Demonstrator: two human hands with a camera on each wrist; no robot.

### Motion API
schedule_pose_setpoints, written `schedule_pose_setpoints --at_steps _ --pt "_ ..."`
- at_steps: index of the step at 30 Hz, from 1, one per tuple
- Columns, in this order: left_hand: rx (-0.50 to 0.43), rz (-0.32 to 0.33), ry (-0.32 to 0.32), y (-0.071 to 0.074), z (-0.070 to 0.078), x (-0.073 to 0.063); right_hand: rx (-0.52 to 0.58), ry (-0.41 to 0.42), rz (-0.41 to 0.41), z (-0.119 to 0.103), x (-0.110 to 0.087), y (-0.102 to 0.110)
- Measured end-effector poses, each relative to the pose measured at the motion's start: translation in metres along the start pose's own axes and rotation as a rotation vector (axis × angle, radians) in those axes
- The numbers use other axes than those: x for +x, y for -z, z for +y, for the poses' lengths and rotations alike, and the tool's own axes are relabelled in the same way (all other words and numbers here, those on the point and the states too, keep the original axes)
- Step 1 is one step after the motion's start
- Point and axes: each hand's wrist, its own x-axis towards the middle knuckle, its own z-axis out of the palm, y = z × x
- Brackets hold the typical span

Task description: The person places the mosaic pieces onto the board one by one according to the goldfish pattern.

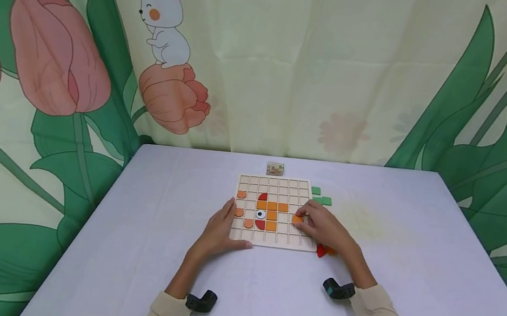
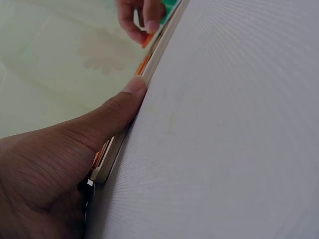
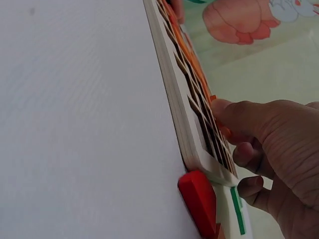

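A pale wooden grid board [image 1: 287, 242] lies on the table. My left hand [image 1: 218, 232] steadies its near left corner, with the fingers along the left side and the thumb against the front edge. Over the board's right part, my right hand [image 1: 322, 227] pinches an orange square tile [image 1: 296, 219] between thumb and fingers. Set in the grid are several orange squares [image 1: 271, 216], a white eye tile [image 1: 261, 214] and two red curved tiles [image 1: 260, 224]. Round orange tiles [image 1: 239, 212] sit near the left side. In the right wrist view, the thumb [image 3: 222, 107] meets the orange tile's edge.
Green tiles [image 1: 327, 200] lie beyond the board's right edge. A red piece [image 1: 321, 251] and an orange piece [image 1: 331, 251] lie by its near right corner, partly under the right hand. Behind the board stands a small patterned block [image 1: 275, 169]. A printed curtain [image 1: 268, 62] hangs behind the table.
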Motion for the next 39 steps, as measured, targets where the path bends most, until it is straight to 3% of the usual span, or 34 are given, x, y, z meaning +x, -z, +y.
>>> schedule_pose_setpoints --at_steps 7,20,39 --pt "0.014 0.007 -0.004 0.001 0.000 0.002 -0.064 0.052 0.025 -0.005 0.014 -0.010" --pt "0.012 -0.001 -0.010 0.003 0.000 0.003 -0.102 0.049 0.028 -0.015 0.024 -0.019" --pt "0.011 -0.014 0.003 0.001 -0.001 -0.002 -0.093 0.058 0.043 -0.017 0.023 -0.027"
